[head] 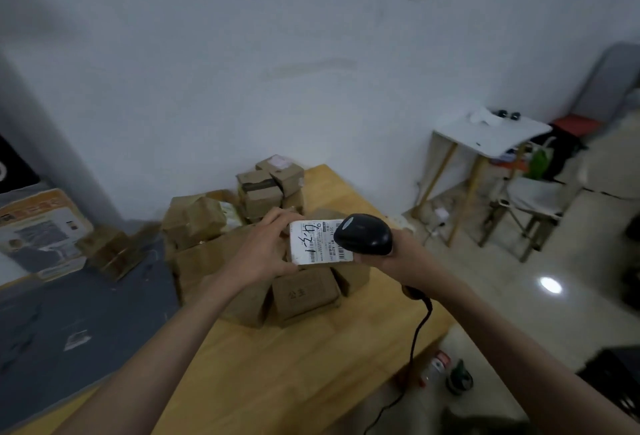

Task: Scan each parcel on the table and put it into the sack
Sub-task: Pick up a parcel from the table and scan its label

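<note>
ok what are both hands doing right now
Left hand: holding a small brown cardboard parcel with a white shipping label.
Right hand: gripping a black corded handheld barcode scanner, held at the label.

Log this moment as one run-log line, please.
phase: scanning | left hand: holds labelled parcel | right hand: grip on scanner over label | remaining parcels: piled on table

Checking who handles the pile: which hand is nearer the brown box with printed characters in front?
Left. The left hand, holding the labelled parcel, is just above the box; the right hand, gripping the scanner, is farther off to its right.
</note>
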